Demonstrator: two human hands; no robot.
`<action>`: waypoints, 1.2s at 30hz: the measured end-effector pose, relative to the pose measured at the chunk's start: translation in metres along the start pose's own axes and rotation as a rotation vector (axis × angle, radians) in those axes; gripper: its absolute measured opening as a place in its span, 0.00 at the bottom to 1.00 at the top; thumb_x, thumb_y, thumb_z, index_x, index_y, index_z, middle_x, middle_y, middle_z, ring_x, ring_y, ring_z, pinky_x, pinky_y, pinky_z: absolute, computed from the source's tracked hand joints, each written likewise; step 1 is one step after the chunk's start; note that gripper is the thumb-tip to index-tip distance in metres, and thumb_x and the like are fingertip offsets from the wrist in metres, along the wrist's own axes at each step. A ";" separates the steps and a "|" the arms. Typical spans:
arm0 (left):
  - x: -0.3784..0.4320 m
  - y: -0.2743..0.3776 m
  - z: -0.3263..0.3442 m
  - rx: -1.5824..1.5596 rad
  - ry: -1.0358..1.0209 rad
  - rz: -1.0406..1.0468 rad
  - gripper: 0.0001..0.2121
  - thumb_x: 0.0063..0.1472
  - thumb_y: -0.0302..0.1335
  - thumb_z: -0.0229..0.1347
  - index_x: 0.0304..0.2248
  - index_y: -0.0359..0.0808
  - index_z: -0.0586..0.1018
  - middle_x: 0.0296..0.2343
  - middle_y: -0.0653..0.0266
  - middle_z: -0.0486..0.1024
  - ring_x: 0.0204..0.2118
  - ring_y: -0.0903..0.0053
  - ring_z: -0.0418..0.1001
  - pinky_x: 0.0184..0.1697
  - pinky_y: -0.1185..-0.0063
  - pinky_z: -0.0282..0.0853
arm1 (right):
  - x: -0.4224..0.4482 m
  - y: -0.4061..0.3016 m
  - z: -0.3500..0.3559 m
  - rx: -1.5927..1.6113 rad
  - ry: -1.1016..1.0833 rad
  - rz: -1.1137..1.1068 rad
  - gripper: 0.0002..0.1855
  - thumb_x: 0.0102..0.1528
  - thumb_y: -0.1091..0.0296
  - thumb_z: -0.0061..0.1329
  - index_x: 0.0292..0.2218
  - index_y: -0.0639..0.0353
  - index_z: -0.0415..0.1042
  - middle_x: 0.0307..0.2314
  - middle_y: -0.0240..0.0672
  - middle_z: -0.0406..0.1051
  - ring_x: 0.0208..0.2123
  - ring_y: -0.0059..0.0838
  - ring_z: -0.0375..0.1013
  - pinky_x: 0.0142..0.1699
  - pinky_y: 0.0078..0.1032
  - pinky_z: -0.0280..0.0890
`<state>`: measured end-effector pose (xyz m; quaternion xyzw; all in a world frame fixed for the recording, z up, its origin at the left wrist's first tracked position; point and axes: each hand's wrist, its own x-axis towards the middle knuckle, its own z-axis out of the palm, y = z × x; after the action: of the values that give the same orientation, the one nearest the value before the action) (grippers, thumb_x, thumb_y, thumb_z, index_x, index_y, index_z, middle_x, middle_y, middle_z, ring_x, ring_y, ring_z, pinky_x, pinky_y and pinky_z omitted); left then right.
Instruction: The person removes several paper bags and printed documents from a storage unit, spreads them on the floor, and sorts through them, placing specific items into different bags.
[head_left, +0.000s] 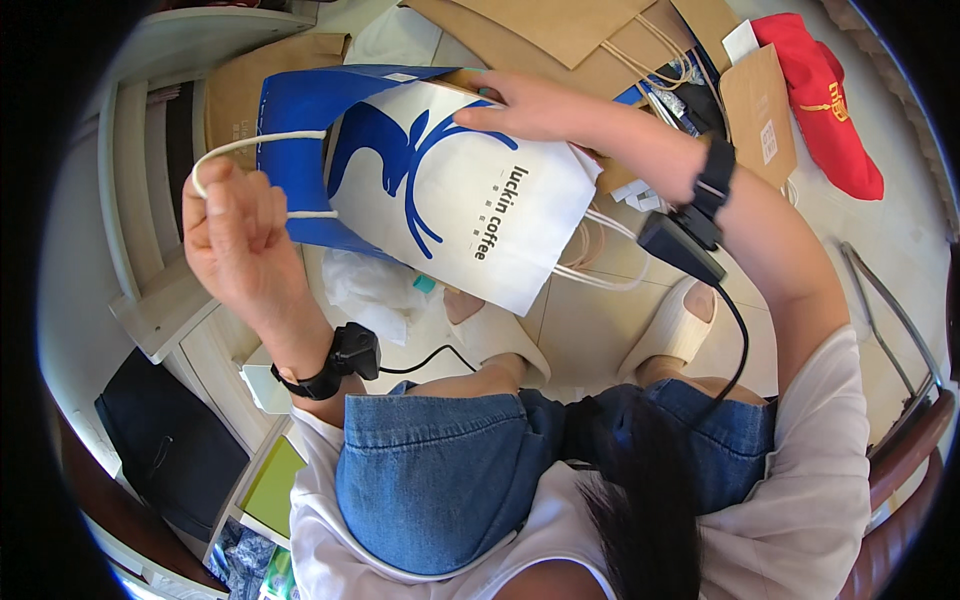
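A white and blue Luckin Coffee paper bag (457, 180), printed with a deer's head, lies tilted on its side above my feet. My left hand (232, 217) is closed around a white cord handle (262, 139) at its blue left end, drawing the loop out to the left. At the bag's far edge is my right hand (502, 109), its thumb on the white face and its other fingers partly hidden behind the edge. Further white cord handles (611, 281) stick out past the right end. Whether these belong to a second bag, I cannot tell.
Brown paper bags (555, 30) stand beyond, one with dark items inside. A red cloth bag (821, 105) lies at the far right. Crumpled white plastic (367, 285) sits beside my left slipper (502, 337). Shelving (142, 195) flanks the left; a metal-framed chair (900, 322) stands right.
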<state>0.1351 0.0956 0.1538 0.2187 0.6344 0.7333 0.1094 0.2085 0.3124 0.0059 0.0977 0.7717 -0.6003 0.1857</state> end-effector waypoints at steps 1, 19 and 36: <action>0.002 0.003 -0.001 -0.002 -0.005 0.001 0.10 0.60 0.28 0.47 0.35 0.28 0.69 0.16 0.75 0.53 0.16 0.91 0.45 0.18 0.88 0.40 | -0.009 0.005 -0.003 0.068 0.027 0.003 0.38 0.45 0.41 0.49 0.50 0.59 0.61 0.42 0.49 0.66 0.41 0.41 0.68 0.46 0.29 0.61; -0.014 0.025 0.031 0.463 -0.221 -0.107 0.17 0.51 0.34 0.58 0.34 0.29 0.71 0.18 0.78 0.63 0.18 0.94 0.56 0.21 0.92 0.47 | -0.031 -0.033 -0.001 0.404 -0.041 -0.080 0.24 0.45 0.68 0.50 0.45 0.66 0.63 0.36 0.39 0.70 0.37 0.27 0.69 0.44 0.23 0.63; 0.010 0.011 0.002 0.088 -0.094 0.008 0.14 0.58 0.31 0.49 0.38 0.27 0.69 0.16 0.75 0.57 0.17 0.90 0.50 0.19 0.88 0.43 | -0.049 -0.009 0.022 1.211 -0.186 0.153 0.37 0.51 0.52 0.48 0.53 0.64 0.47 0.49 0.44 0.55 0.47 0.34 0.63 0.45 0.36 0.66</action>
<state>0.1283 0.1002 0.1669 0.2601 0.6594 0.6939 0.1266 0.2536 0.2923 0.0293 0.1883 0.2652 -0.9228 0.2064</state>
